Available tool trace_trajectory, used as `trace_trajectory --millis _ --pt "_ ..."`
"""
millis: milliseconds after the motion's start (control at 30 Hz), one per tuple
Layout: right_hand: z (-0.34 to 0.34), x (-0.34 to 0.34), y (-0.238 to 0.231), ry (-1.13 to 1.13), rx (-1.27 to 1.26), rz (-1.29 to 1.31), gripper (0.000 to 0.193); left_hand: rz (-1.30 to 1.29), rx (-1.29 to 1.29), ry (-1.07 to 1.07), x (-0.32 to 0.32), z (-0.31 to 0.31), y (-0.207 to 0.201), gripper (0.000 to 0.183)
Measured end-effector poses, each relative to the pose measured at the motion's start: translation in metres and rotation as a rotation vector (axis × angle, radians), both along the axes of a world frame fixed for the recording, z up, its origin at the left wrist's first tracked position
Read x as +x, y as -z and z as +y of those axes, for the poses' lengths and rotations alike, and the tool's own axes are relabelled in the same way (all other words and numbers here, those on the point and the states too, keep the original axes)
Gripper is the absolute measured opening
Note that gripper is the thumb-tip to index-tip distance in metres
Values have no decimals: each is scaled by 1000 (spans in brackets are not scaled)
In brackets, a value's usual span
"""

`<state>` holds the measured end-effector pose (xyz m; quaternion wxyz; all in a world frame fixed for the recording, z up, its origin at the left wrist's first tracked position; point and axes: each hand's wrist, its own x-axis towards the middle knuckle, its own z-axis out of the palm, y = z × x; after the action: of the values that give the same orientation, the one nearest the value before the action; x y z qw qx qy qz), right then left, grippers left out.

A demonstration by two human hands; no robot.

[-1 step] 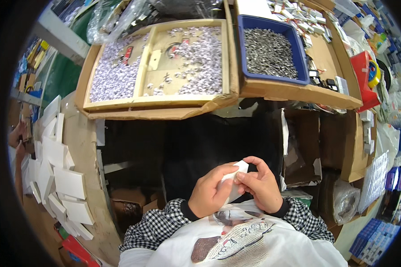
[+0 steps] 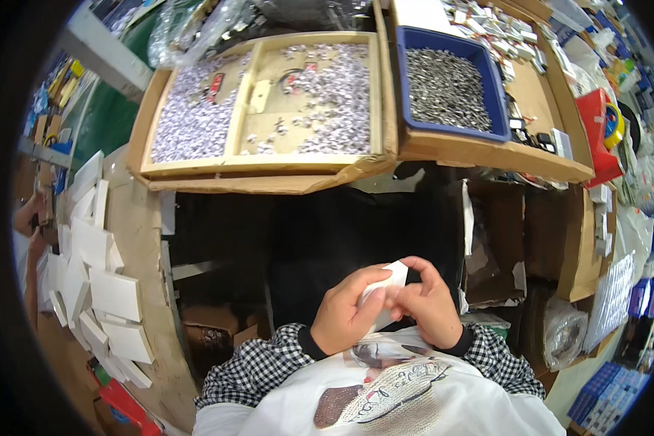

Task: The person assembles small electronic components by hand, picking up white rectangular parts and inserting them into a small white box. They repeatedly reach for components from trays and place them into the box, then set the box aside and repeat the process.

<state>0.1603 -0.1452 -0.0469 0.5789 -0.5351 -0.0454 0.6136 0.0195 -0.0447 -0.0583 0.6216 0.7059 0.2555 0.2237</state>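
In front of my chest I hold a small flat white piece (image 2: pixel 395 279), tilted with one corner up; whether it is a box or a panel I cannot make out. My left hand (image 2: pixel 345 309) grips it with the thumb across its face and the fingers behind. My right hand (image 2: pixel 432 309) is closed at its right side, the forefinger bent over the upper corner. The right thumb is smeared by motion against the piece's face. Between the hands the lower part of the piece is mostly hidden.
Ahead stands a divided wooden tray (image 2: pixel 241 116) with many small whitish parts. Right of it, a blue bin (image 2: pixel 503 109) holds small metal parts. White flat boxes (image 2: pixel 116 294) lie piled on the left. Open cardboard boxes (image 2: pixel 495 240) stand at right. Another person's hands (image 2: pixel 30 218) show far left.
My right thumb has shifted slightly on the white piece and is now blurred. The trays and boxes sit a little further right in the picture.
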Motion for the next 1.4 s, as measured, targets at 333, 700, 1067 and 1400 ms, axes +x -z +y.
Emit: trace_trajectory --millis 333,700,1067,1400 --pt "28 -11 -20 -311 33 -203 41 -26 -279 -266 -12 17 -9 18" --pt "60 -6 -42 -606 252 -408 19 34 790 -1182 -186 104 -146 37" --pt "56 -5 -32 -648 167 -361 18 619 1509 -1616 -450 148 -195 39" --pt "85 36 -70 -840 442 -708 23 88 507 -1494 -575 192 -132 33"
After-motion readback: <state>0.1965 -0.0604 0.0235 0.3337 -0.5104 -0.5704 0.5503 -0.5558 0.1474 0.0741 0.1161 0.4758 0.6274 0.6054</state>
